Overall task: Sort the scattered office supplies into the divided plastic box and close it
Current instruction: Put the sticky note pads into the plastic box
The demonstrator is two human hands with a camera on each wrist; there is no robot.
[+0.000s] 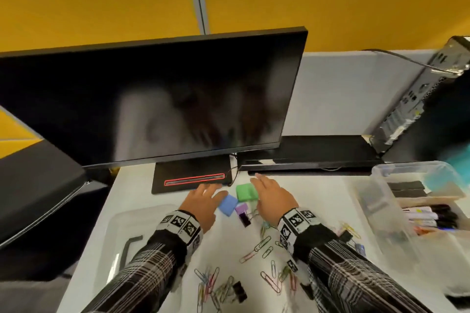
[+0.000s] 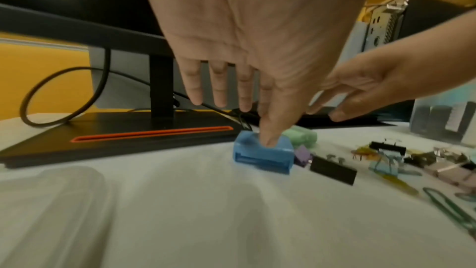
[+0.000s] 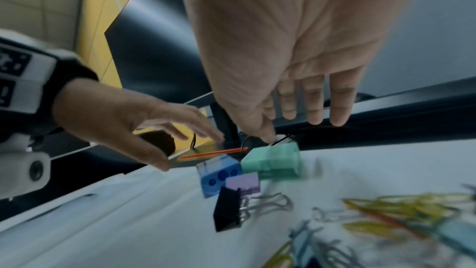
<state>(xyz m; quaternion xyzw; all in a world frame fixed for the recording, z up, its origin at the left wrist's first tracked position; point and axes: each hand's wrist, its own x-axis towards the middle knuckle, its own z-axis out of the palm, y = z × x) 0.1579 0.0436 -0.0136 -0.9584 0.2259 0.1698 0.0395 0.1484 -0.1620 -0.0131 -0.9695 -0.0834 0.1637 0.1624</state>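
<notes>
Near the monitor base lie a small blue plastic block (image 1: 228,204) (image 2: 262,156) (image 3: 219,178) and a green one (image 1: 244,192) (image 3: 273,160). My left hand (image 1: 215,189) (image 2: 257,121) hovers with straight fingers, and its thumb tip touches the blue block's top. My right hand (image 1: 256,185) (image 3: 291,129) is spread over the green block, thumb tip at its top edge. Neither hand grips anything. A purple binder clip (image 1: 241,208) (image 3: 243,182) and a black one (image 1: 245,220) (image 3: 228,211) lie just in front. The divided plastic box (image 1: 376,173) stands open at the right, holding markers (image 1: 427,216).
Coloured paper clips (image 1: 256,249) and more binder clips (image 1: 239,292) are scattered on the white desk nearer to me. The clear lid (image 1: 142,216) lies at the left. The monitor base (image 1: 190,173), cables and a black flat device (image 1: 305,160) bound the back; a computer case (image 1: 419,99) stands far right.
</notes>
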